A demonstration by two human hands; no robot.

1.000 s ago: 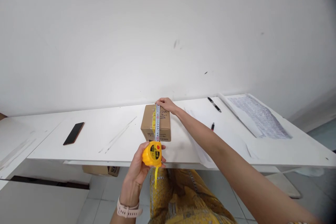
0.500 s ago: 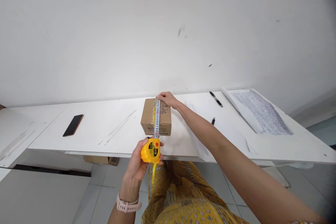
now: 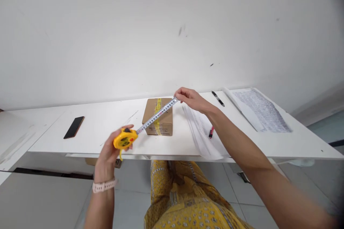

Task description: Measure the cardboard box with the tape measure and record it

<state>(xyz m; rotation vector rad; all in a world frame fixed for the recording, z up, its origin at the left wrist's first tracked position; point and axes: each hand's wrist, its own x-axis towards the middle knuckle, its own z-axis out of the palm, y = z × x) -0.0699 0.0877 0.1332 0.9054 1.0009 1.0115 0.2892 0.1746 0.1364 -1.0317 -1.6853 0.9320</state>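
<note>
1. Head view, left hand: I see its fingers curled around the yellow tape-measure case, near side, left of the carton.
2. Head view, right hand: finger and thumb pinch the blade's free end, just beside the carton's far right corner; I count this hand the nearer.
3. Head view, metal tape blade: long axis slants from the left fingers up and away to the right fingers, crossing above the carton; contact with its top, I cannot tell.
4. Head view, cardboard carton: between both sets of fingers, under the blade, its yellow-printed sealing tape running near to far, oblique to the blade.
</note>
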